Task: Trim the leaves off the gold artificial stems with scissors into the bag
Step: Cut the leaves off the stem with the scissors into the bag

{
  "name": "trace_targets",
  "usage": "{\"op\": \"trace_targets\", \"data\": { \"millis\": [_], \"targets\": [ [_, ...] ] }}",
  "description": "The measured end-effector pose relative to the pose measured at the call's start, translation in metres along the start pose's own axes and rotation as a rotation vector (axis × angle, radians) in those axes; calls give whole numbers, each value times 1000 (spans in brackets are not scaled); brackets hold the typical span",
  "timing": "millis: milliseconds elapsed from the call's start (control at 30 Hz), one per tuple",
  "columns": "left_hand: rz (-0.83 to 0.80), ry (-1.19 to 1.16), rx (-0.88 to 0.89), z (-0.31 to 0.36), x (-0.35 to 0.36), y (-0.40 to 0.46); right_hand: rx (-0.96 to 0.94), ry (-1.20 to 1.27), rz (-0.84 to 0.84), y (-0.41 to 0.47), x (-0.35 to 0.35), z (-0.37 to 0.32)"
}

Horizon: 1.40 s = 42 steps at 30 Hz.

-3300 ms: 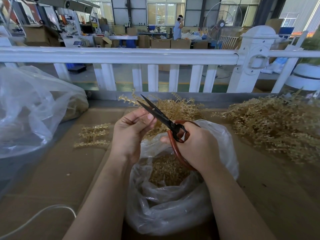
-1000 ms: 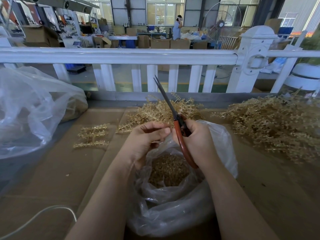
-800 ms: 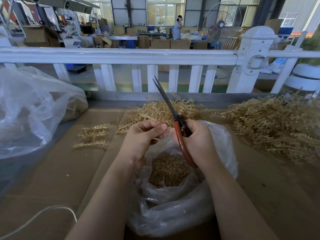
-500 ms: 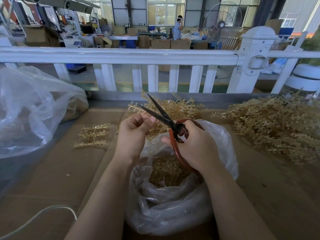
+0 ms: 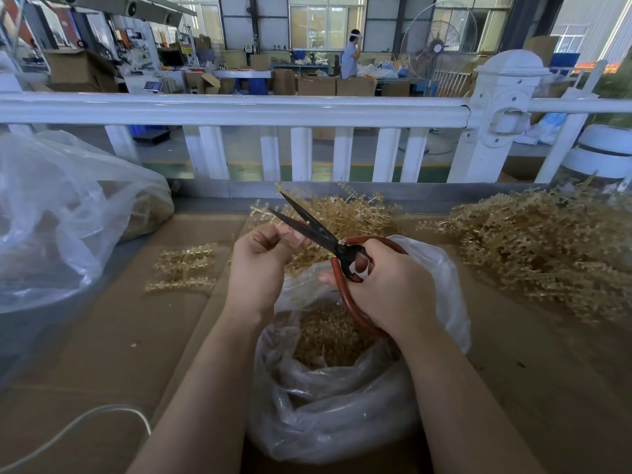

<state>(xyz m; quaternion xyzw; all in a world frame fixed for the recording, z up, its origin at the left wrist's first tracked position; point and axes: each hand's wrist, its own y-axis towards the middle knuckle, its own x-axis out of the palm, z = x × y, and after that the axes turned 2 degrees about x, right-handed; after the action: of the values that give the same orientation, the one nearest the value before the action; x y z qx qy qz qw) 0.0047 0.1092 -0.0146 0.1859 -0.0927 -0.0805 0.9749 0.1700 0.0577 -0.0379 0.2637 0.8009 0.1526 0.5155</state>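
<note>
The stem (image 5: 265, 213) is pinched in the left hand (image 5: 260, 265), its gold tip poking out past the fingers, just above and behind the bag (image 5: 342, 405). The right hand (image 5: 386, 285) is curled through the red loops of the scissors (image 5: 318, 230), whose dark blades stand apart with the stem's near end between them, so a cut looks about to be made. The bag sits open below both hands and holds a good layer of gold clippings (image 5: 328, 336), which suggests many stems are already trimmed.

Much seems left. A big heap of stems (image 5: 533, 248) lies to the right of the bag, and a smaller pile (image 5: 345, 213) lies behind the hands; whether that one is cut or uncut I cannot tell. A few short gold pieces (image 5: 184, 265) lie apart to the left, probably finished stalks, though that is a guess.

All of this rests on a desk (image 5: 119, 336) covered in brown cardboard. A second, larger clear bag (image 5: 61, 213) slumps at the left edge, with something tan inside, and a white cable (image 5: 78, 425) loops across the near left corner. A white railing (image 5: 239, 111) runs along the far side. Beyond it is a workshop floor with cardboard boxes, benches, a standing fan (image 5: 437, 49) and a person (image 5: 350, 59) at a distant table.
</note>
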Motion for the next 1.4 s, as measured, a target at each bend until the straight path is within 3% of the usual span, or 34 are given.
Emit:
{"op": "trace_targets", "data": {
  "millis": [467,867,1400],
  "targets": [
    [-2,-36,-13,4,0,-1,-22,67,28,-3,2,0],
    [-41,170,73,-3,-1,1,-22,44,5,-3,-4,-2],
    [-48,152,36,-1,-1,2,-70,34,20,-3,-5,0]
  ]
}}
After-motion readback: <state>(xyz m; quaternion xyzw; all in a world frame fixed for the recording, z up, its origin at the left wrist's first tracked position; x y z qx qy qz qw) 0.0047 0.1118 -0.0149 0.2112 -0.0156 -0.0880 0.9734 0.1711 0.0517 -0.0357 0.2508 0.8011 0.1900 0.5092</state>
